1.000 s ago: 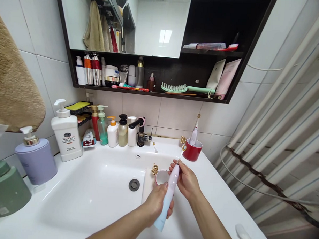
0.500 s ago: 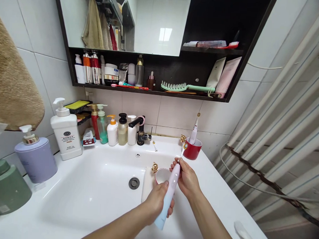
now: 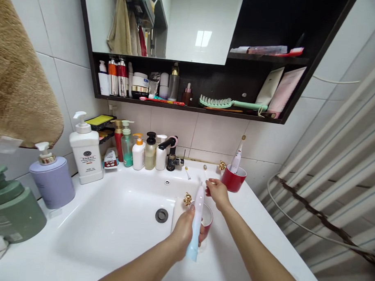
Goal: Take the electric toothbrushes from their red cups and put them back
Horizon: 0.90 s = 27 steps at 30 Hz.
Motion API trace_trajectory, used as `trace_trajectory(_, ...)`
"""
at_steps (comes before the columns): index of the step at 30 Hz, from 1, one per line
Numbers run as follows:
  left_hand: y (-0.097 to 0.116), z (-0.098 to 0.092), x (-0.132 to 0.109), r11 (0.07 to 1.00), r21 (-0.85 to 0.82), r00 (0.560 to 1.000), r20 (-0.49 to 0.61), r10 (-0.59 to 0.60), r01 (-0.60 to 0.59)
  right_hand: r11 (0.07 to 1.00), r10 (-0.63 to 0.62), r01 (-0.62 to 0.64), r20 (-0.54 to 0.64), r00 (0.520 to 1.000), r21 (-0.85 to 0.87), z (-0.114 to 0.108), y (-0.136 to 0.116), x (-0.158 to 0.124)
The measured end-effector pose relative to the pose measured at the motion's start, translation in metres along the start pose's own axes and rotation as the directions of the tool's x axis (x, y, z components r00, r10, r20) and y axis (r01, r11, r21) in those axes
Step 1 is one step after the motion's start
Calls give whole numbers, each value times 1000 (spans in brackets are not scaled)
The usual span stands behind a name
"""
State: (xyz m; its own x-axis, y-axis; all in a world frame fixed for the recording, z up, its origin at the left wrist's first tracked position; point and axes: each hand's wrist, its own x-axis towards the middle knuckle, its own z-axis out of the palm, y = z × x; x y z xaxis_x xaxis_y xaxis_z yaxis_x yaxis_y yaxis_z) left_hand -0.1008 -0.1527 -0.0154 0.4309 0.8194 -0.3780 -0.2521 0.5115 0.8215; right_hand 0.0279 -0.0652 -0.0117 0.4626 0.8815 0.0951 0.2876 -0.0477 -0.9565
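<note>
Our left hand point(image 3: 184, 232) is wrapped around the toothbrush handle point(image 3: 198, 214), thumb along its upper part, fingers curling round from the far side. We hold it over the sink point(image 3: 110, 224), nearer to us than the faucet point(image 3: 171, 153) and to the right of it. The handle shades from pale pink at the top to light blue at the base, tilts a little, and ends in a thin bare shaft.

Our right hand point(image 3: 219, 194) is farther right of the faucet, with its fingers bent and close beside that shaft. A brush head point(image 3: 205, 169) shows just beyond these fingertips, right of the faucet; the spot is small and crowded, so we cannot tell whether we are pinching its stem or have let it go. Between it and the faucet, a second brush head point(image 3: 186, 172) lies on the sink's back rim.

Partly hidden behind the handle, the near red cup point(image 3: 208, 227) is on our side of the faucet. Well to the faucet's right, the far red cup point(image 3: 233, 183) holds another toothbrush point(image 3: 237, 158), upright with a slight lean. Just left of the faucet we see a white pump bottle point(image 3: 161, 157), with an amber bottle point(image 3: 150, 154) beside it.
</note>
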Motion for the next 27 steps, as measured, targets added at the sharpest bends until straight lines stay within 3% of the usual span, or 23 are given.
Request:
trace_trajectory(5,4,1,1,996,-79,999,-23,-43,41,958,7,-16,-32,999,-286,38,13,39)
trace_trajectory(10,0,0,5,994,-103,999,-18,-26,24,889,6,-6,-2,1000,-458,49,10,59)
trace_trajectory(15,4,-3,6,991,-127,999,-22,36,-38,874,-58,69,39,998,-481,61,-6,62)
trace_trajectory(20,8,-4,3,990,-120,997,-28,71,-74,922,-47,81,97,994,-379,80,-11,55)
trace_trajectory(23,8,-3,1,993,-103,999,-10,50,-51,967,-8,38,118,993,-251,68,-18,40)
trace_trajectory(27,0,-1,-1,999,-49,996,91,10,-5,999,29,-24,157,987,-33,19,-25,5)
